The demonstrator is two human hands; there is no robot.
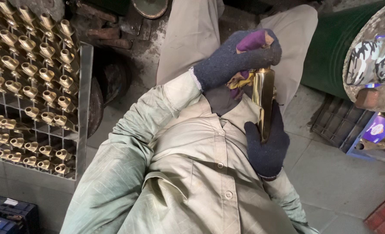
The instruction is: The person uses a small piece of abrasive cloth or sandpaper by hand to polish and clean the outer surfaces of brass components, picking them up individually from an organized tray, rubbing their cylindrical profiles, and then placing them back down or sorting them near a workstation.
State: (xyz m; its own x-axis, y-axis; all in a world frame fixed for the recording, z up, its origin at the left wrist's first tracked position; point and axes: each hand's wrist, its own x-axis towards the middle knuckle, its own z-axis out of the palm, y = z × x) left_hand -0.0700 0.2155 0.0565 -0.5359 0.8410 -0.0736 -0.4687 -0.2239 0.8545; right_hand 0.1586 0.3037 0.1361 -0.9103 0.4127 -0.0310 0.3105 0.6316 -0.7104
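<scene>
Both hands gloved in dark knit. Left hand [235, 58] up top, fingers curled shut over a purple and yellow rag [248, 43], rag pressed against the upper end of a brass piece [263, 93]. Right hand [267, 145] below, closed round the lower part of the same brass piece, thumb running up its side. Brass piece held upright in front of the chest, over the lap, bright and mirror-like along the visible face.

By the look of it, rubbing of this one piece well along: shine already on the exposed side; the part under the rag and inside the lower grip hidden, so cannot tell whether done there.

To the left, a metal grid rack [83, 108] packed with many similar brass fittings [40, 73] standing in rows; how many of them finished, impossible to say. Lower left, dark plastic crates [10, 212]. Far right, a green drum [335, 47] and a round worn wheel [374, 60] with patterned cloth on it. Near right, a grey crate [337, 123] on the tiled floor [344, 186]. Nothing between the hands and the rack but the person's own sleeve.
</scene>
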